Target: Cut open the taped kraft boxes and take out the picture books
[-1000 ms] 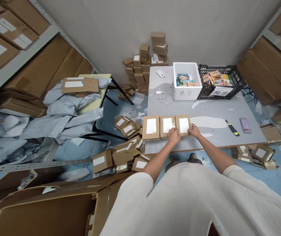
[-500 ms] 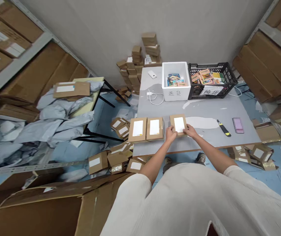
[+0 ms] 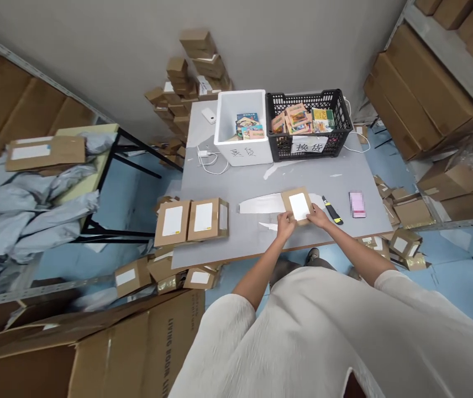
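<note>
A small cardboard box (image 3: pixel 298 205) with a white label on top sits between my hands over the grey table (image 3: pixel 253 182). My left hand (image 3: pixel 285 224) grips its near left corner, fingers closed on the edge. At the near right edge, my right hand (image 3: pixel 318 215) is closed on the same box. Just right of it lies a black and yellow utility knife (image 3: pixel 332 210). A phone (image 3: pixel 357 204) rests farther right. Two more labelled boxes stand at the table's left: one cardboard box (image 3: pixel 173 222) and, beside it, another cardboard box (image 3: pixel 205 220).
A white foam bin (image 3: pixel 245 152) and a black plastic crate (image 3: pixel 309 124), both with booklets inside, stand at the back. A white cable (image 3: pixel 215 166) lies left of the bin. Boxes crowd the floor and shelves; grey parcels (image 3: pixel 41 215) cover a side table.
My view has turned to the right. Both hands, still holding the box, have moved right along the table, away from the two boxes and nearer the utility knife.
</note>
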Demonstrator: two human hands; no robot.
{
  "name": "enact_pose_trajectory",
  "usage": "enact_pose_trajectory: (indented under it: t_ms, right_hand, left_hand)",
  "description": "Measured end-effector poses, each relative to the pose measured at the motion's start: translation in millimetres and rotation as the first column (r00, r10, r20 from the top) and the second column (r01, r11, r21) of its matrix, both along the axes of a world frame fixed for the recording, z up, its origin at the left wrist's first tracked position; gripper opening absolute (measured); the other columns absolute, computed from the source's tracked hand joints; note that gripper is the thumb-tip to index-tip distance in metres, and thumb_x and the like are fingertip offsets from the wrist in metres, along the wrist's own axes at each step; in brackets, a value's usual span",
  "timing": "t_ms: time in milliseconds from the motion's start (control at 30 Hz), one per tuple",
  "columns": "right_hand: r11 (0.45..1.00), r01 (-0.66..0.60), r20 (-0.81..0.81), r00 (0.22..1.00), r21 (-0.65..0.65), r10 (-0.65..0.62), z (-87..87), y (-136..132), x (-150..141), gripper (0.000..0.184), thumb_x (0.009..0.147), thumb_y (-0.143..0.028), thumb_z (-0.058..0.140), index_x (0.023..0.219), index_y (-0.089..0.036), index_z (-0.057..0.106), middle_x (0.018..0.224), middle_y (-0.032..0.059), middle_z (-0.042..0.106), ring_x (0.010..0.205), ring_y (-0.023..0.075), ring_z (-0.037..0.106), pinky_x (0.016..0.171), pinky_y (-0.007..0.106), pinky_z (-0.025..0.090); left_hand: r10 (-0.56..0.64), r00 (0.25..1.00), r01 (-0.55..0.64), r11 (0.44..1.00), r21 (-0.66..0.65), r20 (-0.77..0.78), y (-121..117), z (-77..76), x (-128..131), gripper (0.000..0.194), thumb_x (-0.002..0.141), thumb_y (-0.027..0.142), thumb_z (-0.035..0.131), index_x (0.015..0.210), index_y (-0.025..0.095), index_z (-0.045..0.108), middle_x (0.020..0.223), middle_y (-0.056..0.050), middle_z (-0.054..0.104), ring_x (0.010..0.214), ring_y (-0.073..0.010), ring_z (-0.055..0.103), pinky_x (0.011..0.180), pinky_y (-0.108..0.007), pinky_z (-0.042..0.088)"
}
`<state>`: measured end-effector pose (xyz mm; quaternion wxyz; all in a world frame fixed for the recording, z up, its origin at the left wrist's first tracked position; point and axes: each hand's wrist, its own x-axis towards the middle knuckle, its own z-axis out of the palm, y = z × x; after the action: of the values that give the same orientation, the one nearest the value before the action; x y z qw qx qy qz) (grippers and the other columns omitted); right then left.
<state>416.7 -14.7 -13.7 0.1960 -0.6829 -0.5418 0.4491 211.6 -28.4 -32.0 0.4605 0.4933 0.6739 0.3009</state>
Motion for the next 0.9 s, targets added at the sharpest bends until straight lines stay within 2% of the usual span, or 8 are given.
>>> enact_pose_trajectory:
  t_ms: [167, 300, 433, 533, 667, 733, 800, 900]
  right_hand:
    - [1.0, 0.023, 0.064, 0.998, 0.003, -0.023, -8.9, -7.6, 14.5, 0.074, 0.091, -0.032, 0.069, 0.162, -0.016, 0.054, 0.164, 0.0188, 0.057, 0.143, 0.0343, 0.061, 0.124, 0.048, 0.047]
    - [0.996, 0.01, 0.148, 0.989, -0.085, 0.003, -9.2, -16.8, 18.7, 0.068, 0.095, -0.032, 0.07, 0.158, -0.011, 0.057, 0.157, 0.0223, 0.062, 0.143, 0.0351, 0.063, 0.121, 0.044, 0.049]
    - [0.99, 0.028, 0.148, 0.989, -0.141, -0.007, -8.1, -24.0, 19.5, 0.061, 0.098, -0.033, 0.069, 0.154, -0.012, 0.061, 0.146, 0.0195, 0.071, 0.136, 0.034, 0.068, 0.115, 0.041, 0.053]
    - [0.986, 0.065, 0.101, 0.994, -0.155, -0.049, -9.0, -23.7, 19.5, 0.059, 0.099, -0.036, 0.067, 0.154, -0.015, 0.061, 0.142, 0.0168, 0.074, 0.132, 0.0329, 0.07, 0.112, 0.041, 0.055]
    - [0.99, 0.121, 0.07, 0.991, -0.068, -0.116, -12.4, -12.3, 22.0, 0.067, 0.093, -0.033, 0.069, 0.158, -0.02, 0.058, 0.148, 0.0159, 0.07, 0.134, 0.0336, 0.068, 0.115, 0.045, 0.054]
    - [0.985, 0.171, 0.038, 0.985, -0.005, -0.171, -14.8, -3.0, 23.1, 0.079, 0.09, -0.034, 0.07, 0.165, -0.021, 0.05, 0.157, 0.0166, 0.061, 0.136, 0.0328, 0.066, 0.118, 0.046, 0.053]
    - [0.974, 0.225, -0.029, 0.974, 0.038, -0.224, -17.7, 6.7, 22.8, 0.088, 0.09, -0.036, 0.069, 0.172, -0.023, 0.039, 0.165, 0.0167, 0.052, 0.137, 0.0306, 0.065, 0.118, 0.046, 0.053]
    - [0.957, 0.289, -0.089, 0.955, 0.039, -0.285, -22.0, 19.0, 19.8, 0.089, 0.091, -0.039, 0.066, 0.173, -0.024, 0.035, 0.168, 0.0172, 0.047, 0.136, 0.0296, 0.065, 0.119, 0.047, 0.053]
  left_hand:
    - [-0.126, 0.943, 0.139, 0.99, 0.02, -0.309, 23.5, 13.7, 6.3, 0.051, 0.083, 0.015, 0.07, 0.133, 0.025, 0.066, 0.149, -0.014, 0.055, 0.147, -0.0325, 0.052, 0.126, -0.047, 0.041]
    - [-0.268, 0.861, 0.31, 0.95, 0.028, -0.433, 61.4, 29.6, 13.5, 0.059, 0.087, 0.018, 0.066, 0.145, 0.025, 0.06, 0.166, -0.015, 0.044, 0.159, -0.0339, 0.039, 0.13, -0.05, 0.035]
    - [-0.354, 0.783, 0.385, 0.922, -0.048, -0.511, 90.7, 38.9, 21.3, 0.06, 0.091, 0.019, 0.06, 0.151, 0.025, 0.055, 0.176, -0.016, 0.037, 0.168, -0.0332, 0.027, 0.133, -0.057, 0.026]
    - [-0.396, 0.736, 0.403, 0.908, -0.114, -0.549, 99.4, 41.4, 22.2, 0.061, 0.092, 0.02, 0.058, 0.152, 0.027, 0.052, 0.174, -0.016, 0.042, 0.167, -0.0341, 0.027, 0.132, -0.062, 0.024]
    - [-0.366, 0.724, 0.331, 0.928, -0.172, -0.584, 97.3, 42.1, 10.3, 0.055, 0.099, 0.034, 0.054, 0.153, 0.024, 0.051, 0.161, -0.021, 0.055, 0.155, -0.0395, 0.044, 0.124, -0.06, 0.035]
    - [-0.342, 0.741, 0.258, 0.94, -0.225, -0.579, 92.9, 40.9, -1.7, 0.054, 0.102, 0.041, 0.05, 0.153, 0.021, 0.052, 0.156, -0.024, 0.057, 0.148, -0.0416, 0.052, 0.12, -0.059, 0.041]
    - [-0.356, 0.772, 0.216, 0.926, -0.309, -0.526, 87.7, 38.2, -15.5, 0.053, 0.104, 0.044, 0.048, 0.151, 0.019, 0.054, 0.153, -0.024, 0.06, 0.142, -0.0414, 0.059, 0.116, -0.055, 0.045]
    - [-0.329, 0.842, 0.173, 0.916, -0.362, -0.428, 81.0, 31.2, -32.6, 0.058, 0.103, 0.046, 0.053, 0.153, 0.018, 0.053, 0.155, -0.024, 0.06, 0.143, -0.0398, 0.06, 0.115, -0.05, 0.048]
